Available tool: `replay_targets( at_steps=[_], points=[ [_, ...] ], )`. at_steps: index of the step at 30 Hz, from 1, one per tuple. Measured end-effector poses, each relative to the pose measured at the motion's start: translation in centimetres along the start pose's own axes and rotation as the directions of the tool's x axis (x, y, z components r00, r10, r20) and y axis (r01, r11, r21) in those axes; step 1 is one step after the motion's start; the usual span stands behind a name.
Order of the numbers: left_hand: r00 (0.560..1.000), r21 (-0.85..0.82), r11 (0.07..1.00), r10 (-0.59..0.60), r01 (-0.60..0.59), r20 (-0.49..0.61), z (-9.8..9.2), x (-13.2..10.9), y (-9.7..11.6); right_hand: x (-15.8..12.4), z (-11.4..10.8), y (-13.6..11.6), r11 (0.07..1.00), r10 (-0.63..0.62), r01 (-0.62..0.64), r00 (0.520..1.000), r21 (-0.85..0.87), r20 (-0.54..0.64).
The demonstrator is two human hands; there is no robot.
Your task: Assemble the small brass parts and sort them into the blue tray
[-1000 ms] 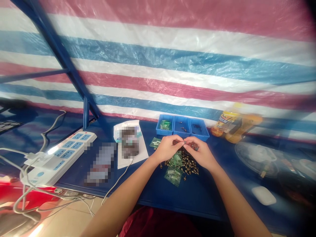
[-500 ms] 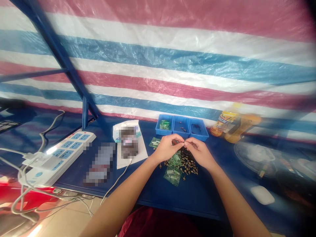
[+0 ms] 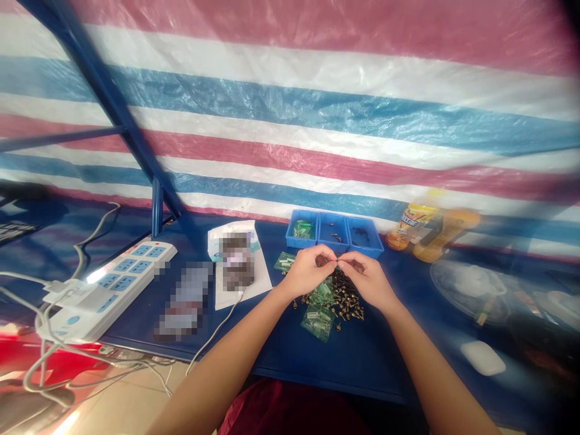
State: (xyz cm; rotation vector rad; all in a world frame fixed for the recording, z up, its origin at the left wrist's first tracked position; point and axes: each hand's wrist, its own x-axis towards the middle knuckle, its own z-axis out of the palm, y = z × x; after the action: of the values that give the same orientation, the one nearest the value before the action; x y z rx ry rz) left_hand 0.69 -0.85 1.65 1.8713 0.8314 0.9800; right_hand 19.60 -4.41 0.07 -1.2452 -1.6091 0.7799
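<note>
My left hand (image 3: 309,269) and my right hand (image 3: 366,278) meet at the fingertips, both closed in a pinch. Whatever lies between the fingers is too small to make out. Beneath them, on the blue table (image 3: 290,356), spreads a heap of small brass-and-black parts (image 3: 348,300). Small clear bags with green-looking pieces (image 3: 318,320) lie at the heap's left and front. Just beyond the hands stand three joined blue bins: the left bin (image 3: 293,242) holds green pieces, the middle bin (image 3: 333,246) a few small brass parts, the right bin (image 3: 369,249) small dark pieces.
Left of me lie a white power strip (image 3: 131,266) with cables, a blurred-out item (image 3: 185,299) and a white packet (image 3: 260,278). On the right are two drink bottles (image 3: 410,223), a clear plastic container (image 3: 466,290) and a white rounded case (image 3: 483,357). Striped sheeting (image 3: 290,103) hangs behind.
Hardly anything differs. Both hands stay pinched together over the heap, with only a slight shift at the fingertips. The view has moved very slightly.
</note>
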Motion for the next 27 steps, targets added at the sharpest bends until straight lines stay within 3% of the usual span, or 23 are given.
replay_targets(
  at_steps=[27],
  points=[
    [1.000, -0.018, 1.000, -0.020, 0.019, -0.015, -0.12, 0.02, 0.06, 0.01, 0.12, -0.13, 1.000, -0.006, 0.007, 1.000, 0.020, -0.009]
  ],
)
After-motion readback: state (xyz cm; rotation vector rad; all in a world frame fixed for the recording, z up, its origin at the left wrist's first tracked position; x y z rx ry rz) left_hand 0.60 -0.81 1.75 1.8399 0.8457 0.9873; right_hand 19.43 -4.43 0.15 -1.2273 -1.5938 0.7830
